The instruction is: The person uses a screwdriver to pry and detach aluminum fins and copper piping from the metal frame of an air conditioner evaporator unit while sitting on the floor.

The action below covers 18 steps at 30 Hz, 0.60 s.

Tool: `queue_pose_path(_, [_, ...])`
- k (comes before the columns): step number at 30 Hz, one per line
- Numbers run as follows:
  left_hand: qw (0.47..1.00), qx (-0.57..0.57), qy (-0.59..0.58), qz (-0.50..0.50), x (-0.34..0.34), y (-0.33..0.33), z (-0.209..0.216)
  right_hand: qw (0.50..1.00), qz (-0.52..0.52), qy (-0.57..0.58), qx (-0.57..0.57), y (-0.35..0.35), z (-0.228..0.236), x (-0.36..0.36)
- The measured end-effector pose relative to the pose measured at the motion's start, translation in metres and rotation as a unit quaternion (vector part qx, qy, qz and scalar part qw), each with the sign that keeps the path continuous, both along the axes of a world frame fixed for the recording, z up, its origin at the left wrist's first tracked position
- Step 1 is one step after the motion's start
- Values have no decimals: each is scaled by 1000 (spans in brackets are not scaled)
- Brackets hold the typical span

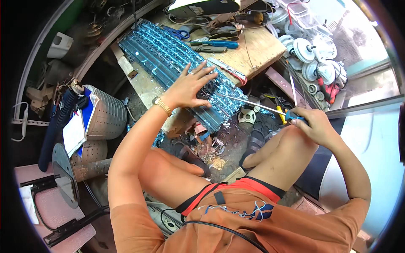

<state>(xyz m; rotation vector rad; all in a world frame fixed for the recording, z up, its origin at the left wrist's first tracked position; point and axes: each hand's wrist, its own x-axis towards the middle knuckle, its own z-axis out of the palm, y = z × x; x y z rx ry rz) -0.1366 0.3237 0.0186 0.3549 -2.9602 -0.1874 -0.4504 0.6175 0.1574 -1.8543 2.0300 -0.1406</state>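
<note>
A long, shiny blue ribbed metal slab (147,50), possibly a finned coil, lies slantwise over the front left of the wooden bench (263,52). Its near end juts past the edge. My left hand (187,87) presses on it with fingers spread. In my right hand (313,124), above my right knee, is a long screwdriver (257,104) with a blue handle. Its shaft points left, and the tip is at the slab's near part, just right of my left hand; whether it touches I cannot tell.
Blue-handled scissors (176,33) and another blue screwdriver (224,44) lie on the bench. White plastic reels (303,50) crowd the right. A perforated metal drum (110,113) stands left, with papers (75,134) against it. Scraps (213,147) litter the floor between my feet.
</note>
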Motion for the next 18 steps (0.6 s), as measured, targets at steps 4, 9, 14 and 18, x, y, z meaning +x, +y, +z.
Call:
queue_pose_path(4, [999, -14, -23, -24, 1, -11, -19, 999, 29, 36, 6, 8, -6, 0])
queue_pose_path(9, [999, -28, -20, -33, -5, -9, -22, 996, 39, 78, 34, 4, 3, -1])
queue_pose_path(14, [999, -26, -24, -28, -7, -12, -21, 994, 60, 88, 13, -6, 1, -3])
queue_pose_path(18, [999, -10, -31, -16, -5, -13, -20, 983, 72, 158, 53, -17, 16, 9])
